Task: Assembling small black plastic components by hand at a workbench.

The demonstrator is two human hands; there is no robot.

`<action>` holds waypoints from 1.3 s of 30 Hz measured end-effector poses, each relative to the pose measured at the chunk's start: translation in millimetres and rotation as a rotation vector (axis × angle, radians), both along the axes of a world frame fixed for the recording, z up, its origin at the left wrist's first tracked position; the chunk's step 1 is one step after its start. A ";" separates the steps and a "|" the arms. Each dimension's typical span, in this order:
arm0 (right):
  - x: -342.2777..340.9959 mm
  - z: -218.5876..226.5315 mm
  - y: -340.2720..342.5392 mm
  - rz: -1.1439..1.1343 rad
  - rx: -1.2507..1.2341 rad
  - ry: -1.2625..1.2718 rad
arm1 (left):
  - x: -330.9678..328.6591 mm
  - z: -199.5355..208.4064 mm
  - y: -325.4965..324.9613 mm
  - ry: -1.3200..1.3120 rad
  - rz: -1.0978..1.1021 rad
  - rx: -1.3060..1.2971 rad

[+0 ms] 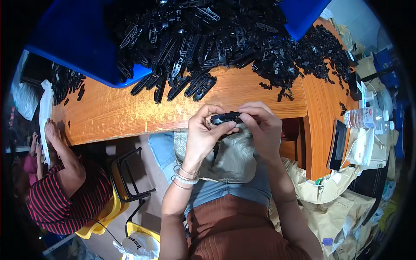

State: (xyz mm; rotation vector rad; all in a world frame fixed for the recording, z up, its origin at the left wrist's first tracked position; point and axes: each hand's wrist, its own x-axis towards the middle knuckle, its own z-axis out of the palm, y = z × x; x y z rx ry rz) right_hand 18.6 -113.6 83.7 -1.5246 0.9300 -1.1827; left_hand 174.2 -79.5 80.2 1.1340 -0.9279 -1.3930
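Between my two hands, just off the front edge of the table, is a long black plastic part [225, 118]. My left hand [203, 130] grips its left end with thumb and fingers; beads and bangles circle that wrist. At its other end, my right hand [263, 125] pinches with thumb and forefinger, and its fingertips hide part of the piece. Ahead of my hands lies a big heap of similar long black parts [186, 47]. Smaller black clips [281, 60] are piled to the right of it.
Blue bins [78, 47] border the heap. At right, a phone [337, 145] and plastic bottles [366, 118] sit on the side table. Brown paper sacks [338, 190] stand below. A person in a striped top [65, 199] sits at left, near a black-framed chair [128, 173].
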 end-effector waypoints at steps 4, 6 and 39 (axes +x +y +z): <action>-4.8 -6.3 -1.6 -0.102 -0.270 0.184 | -3.3 -0.2 2.0 0.140 0.064 -0.031; -6.1 -9.6 -2.5 -0.141 -0.463 0.329 | -4.2 3.3 1.7 0.093 0.087 -0.015; -25.4 -41.8 -60.2 -0.086 -0.078 0.030 | 13.3 -20.2 -21.0 -0.843 0.288 -0.208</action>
